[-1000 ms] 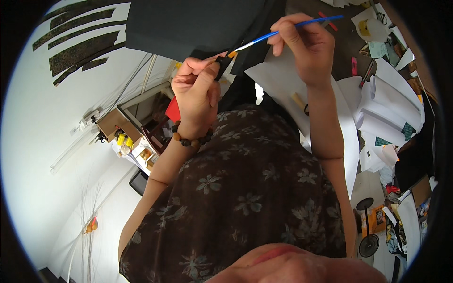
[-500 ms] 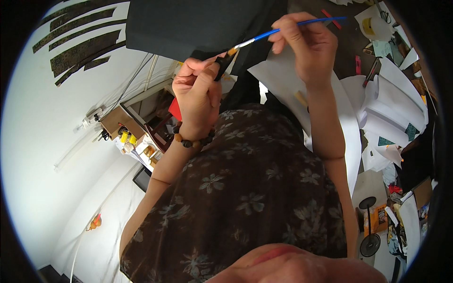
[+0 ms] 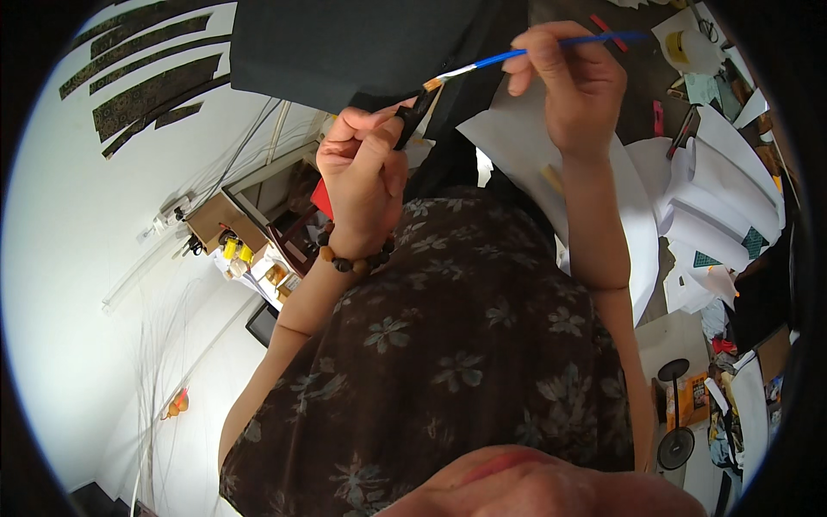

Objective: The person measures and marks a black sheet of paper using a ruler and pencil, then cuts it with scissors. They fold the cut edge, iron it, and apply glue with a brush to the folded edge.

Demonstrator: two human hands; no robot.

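My left hand [image 3: 362, 172], with a beaded bracelet [image 3: 353, 263] at the wrist, pinches a small black piece [image 3: 415, 116] between thumb and fingers. My right hand [image 3: 568, 86] grips a thin blue-handled paintbrush [image 3: 491, 60]. Its orange bristle tip rests against the top of the black piece. Both hands are raised in front of my brown flowered dress [image 3: 448, 362]. A large black sheet [image 3: 345, 43] lies just beyond the hands.
White paper sheets [image 3: 724, 189] pile up at the right, with a yellow tape roll [image 3: 680, 43] and small red bits further back. Black strips [image 3: 146, 95] mark the white wall at upper left. A cluttered wooden shelf [image 3: 233, 233] is on the left, a black fan [image 3: 676, 439] at lower right.
Both hands keep their grips and the brush tip stays at the black piece. The hands have shifted only slightly in the picture.
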